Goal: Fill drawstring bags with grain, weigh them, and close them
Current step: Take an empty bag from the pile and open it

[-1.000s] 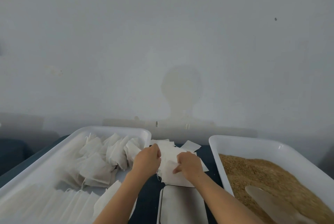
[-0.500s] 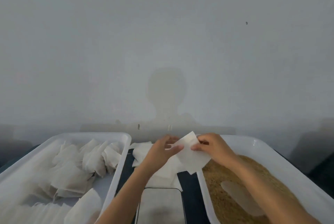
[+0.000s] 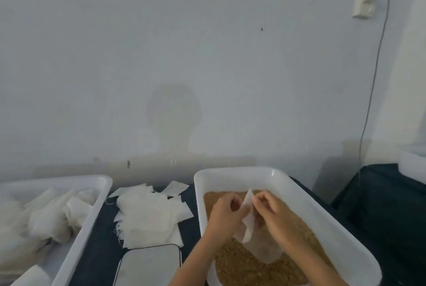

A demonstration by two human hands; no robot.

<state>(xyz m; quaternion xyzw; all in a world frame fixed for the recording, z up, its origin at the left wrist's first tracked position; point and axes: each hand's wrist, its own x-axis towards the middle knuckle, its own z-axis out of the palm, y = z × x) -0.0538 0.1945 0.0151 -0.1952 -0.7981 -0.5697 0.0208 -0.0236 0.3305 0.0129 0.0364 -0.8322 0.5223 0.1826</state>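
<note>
A: Left tray (image 3: 101, 190), white plastic — what's in it?

B: Limp white bags (image 3: 43, 219), heaped and blurred. Whether they're filled, you can't tell from here. Between the trays, on the dark tabletop (image 3: 101, 235), a loose stack of flat empty bags (image 3: 149, 214), threads trailing at the near edge. Just in front of the stack, a flat pale slab with a dark rim, probably the scale (image 3: 148, 265). Nothing on it.

A: Hands?

B: Both over the right tray (image 3: 235, 174). Your left hand (image 3: 227, 213) pinches one side of the bag (image 3: 250, 223) at its upper edge; your right hand (image 3: 268, 210) pinches the opposite side. The bag hangs between them above the grain (image 3: 232, 262), mouth likely being teased apart. Not yet open enough to load, by the look.

A: How will it handle?

B: Thin, soft, almost weightless; semi-translucent fabric, no stiffness. The two layers will likely cling, so rub them apart at the rim. Hold at the hem near the drawstring channel, not the body, or it will collapse shut.

A: Right tray contents?

B: Brown grain, a deep even bed. A pale translucent shape lies on it under the bag, possibly a scoop (image 3: 265, 253); too faint to be sure.
</note>
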